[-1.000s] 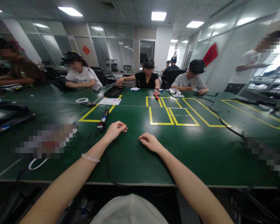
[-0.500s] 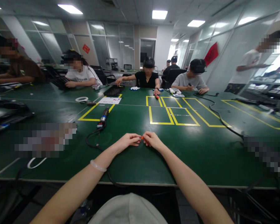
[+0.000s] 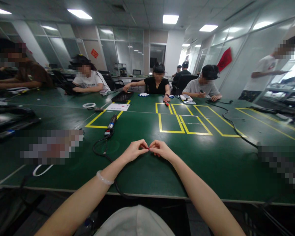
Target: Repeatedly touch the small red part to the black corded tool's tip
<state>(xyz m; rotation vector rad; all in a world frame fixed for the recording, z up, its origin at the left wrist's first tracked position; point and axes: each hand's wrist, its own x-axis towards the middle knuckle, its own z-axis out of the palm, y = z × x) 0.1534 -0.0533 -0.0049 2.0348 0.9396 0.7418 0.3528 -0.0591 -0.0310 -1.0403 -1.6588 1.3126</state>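
One white ring (image 3: pixel 89 105) lies on the green bench (image 3: pixel 206 164), beyond the electric screwdriver (image 3: pixel 111 124) and to its left. The black cord (image 3: pixel 105 153) runs from the screwdriver under the left forearm (image 3: pixel 88 196); a sweep of that arm could snag it and drag the tool. A printed sheet (image 3: pixel 118 107) lies beyond the screwdriver. Right of the screwdriver and nearer the wearer, the left hand (image 3: pixel 135 150) pinches a small reddish piece (image 3: pixel 148 149), the right hand (image 3: pixel 164 152) pinching it from the other side. Fingertips mostly hide it; a loose grip or uneven pull could drop it. Farther right of the screwdriver are yellow tape outlines (image 3: pixel 172 132).
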